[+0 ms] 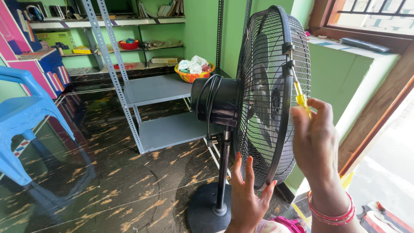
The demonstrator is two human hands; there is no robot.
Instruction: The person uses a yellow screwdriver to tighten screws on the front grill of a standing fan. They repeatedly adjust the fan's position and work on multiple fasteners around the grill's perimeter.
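A black pedestal fan (241, 99) stands on a round base on the dark floor, its wire cage (269, 86) turned edge-on to me. My right hand (317, 146) grips a yellow-handled screwdriver (300, 97) whose tip reaches a clip on the cage rim near the top right. My left hand (248, 192) rests with fingers spread against the lower edge of the cage rim. Red bangles circle my right wrist.
A blue plastic chair (21, 121) stands at the left. Grey metal shelves (157, 90) lie on the floor behind the fan, with an orange bowl of cloths (193, 71). Wall shelves hold boxes at the back. A green wall and window sill (358, 45) are at the right.
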